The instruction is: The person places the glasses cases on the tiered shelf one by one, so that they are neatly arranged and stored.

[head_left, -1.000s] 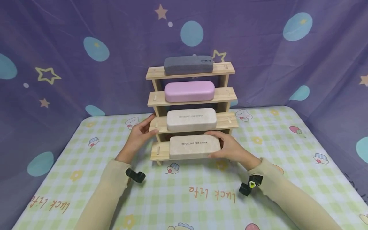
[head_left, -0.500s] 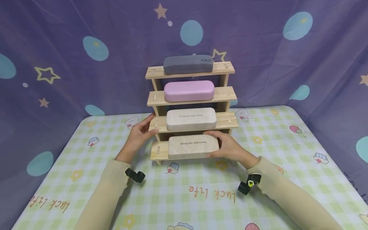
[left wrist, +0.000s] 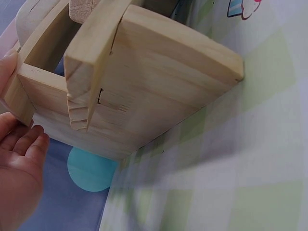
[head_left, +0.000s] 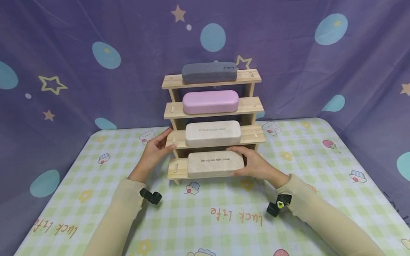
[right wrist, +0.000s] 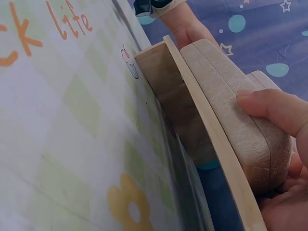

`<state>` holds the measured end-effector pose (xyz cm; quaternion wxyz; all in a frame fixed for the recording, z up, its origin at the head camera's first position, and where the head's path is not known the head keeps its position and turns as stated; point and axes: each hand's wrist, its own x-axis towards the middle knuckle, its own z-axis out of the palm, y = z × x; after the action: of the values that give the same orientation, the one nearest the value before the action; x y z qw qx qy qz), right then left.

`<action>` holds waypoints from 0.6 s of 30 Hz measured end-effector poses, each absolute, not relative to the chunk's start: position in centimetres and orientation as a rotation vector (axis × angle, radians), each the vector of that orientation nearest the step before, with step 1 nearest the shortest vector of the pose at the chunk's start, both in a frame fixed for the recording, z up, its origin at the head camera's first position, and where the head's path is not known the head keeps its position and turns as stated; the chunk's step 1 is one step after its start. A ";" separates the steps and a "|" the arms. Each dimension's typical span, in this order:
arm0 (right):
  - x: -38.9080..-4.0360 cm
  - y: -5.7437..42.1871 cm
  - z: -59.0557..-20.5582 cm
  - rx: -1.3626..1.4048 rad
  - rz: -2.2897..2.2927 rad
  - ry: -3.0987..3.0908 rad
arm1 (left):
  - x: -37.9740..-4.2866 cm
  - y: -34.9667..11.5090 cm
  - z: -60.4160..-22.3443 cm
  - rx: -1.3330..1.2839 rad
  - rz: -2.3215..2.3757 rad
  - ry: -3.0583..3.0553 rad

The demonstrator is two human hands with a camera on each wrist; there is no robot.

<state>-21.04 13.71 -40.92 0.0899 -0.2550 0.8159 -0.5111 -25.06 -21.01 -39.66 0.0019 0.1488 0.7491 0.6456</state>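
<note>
A stepped wooden display rack (head_left: pixel 253 134) with a case on each of its shelves stands at the back of the table. My right hand (head_left: pixel 256 164) grips the right end of a cream glasses case (head_left: pixel 211 169) printed "REFUELING FOR CHINA" on the lowest shelf. In the right wrist view the thumb (right wrist: pixel 269 105) presses the front of this case, with fingers behind it. My left hand (head_left: pixel 154 153) holds the left end of the second shelf from the bottom. The left wrist view has its thumb and fingers around that board's end (left wrist: pixel 19 98).
Above sit a whitish case (head_left: pixel 213 137) with the same print, a pink case (head_left: pixel 210 102) and a grey case (head_left: pixel 208 73) with a glasses mark on top. A checked cloth (head_left: pixel 179 220) covers the table. Behind hangs a purple curtain (head_left: pixel 144 89).
My right hand and the cream glasses case have shifted slightly to the left along the lowest shelf, then stayed there. The left hand keeps its hold on the rack.
</note>
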 end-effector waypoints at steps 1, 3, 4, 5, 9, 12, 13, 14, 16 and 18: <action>-21.1 13.7 -41.0 -0.758 -1.516 2.428 | -25.0 -21.0 -39.6 0.472 2.024 2.352; -21.2 13.8 -41.0 -0.761 -1.513 2.430 | -25.0 -21.0 -39.7 0.475 2.025 2.353; -21.2 13.8 -41.0 -0.762 -1.513 2.431 | -25.0 -21.0 -39.7 0.476 2.024 2.353; -21.3 13.8 -41.1 -0.763 -1.516 2.429 | -25.1 -21.0 -39.7 0.476 2.023 2.354; -21.5 13.9 -41.1 -0.765 -1.528 2.413 | -25.1 -21.1 -39.8 0.476 2.024 2.352; -21.5 13.9 -41.1 -0.766 -1.525 2.412 | -25.2 -21.2 -39.9 0.475 2.023 2.355; -21.5 13.9 -41.0 -0.767 -1.521 2.415 | -25.2 -21.2 -39.9 0.474 2.022 2.358; -21.5 13.9 -41.0 -0.768 -1.514 2.421 | -25.2 -21.2 -39.9 0.474 2.022 2.359; -21.4 14.0 -40.9 -0.780 -1.498 2.434 | -25.2 -21.1 -39.9 0.474 2.020 2.360; -21.4 14.2 -40.9 -0.793 -1.494 2.437 | -25.2 -21.1 -39.9 0.476 2.022 2.356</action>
<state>-21.36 14.17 -40.87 0.0872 -0.2664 0.8184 -0.5016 -25.19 -21.13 -39.90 0.0004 0.1516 0.7501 0.6437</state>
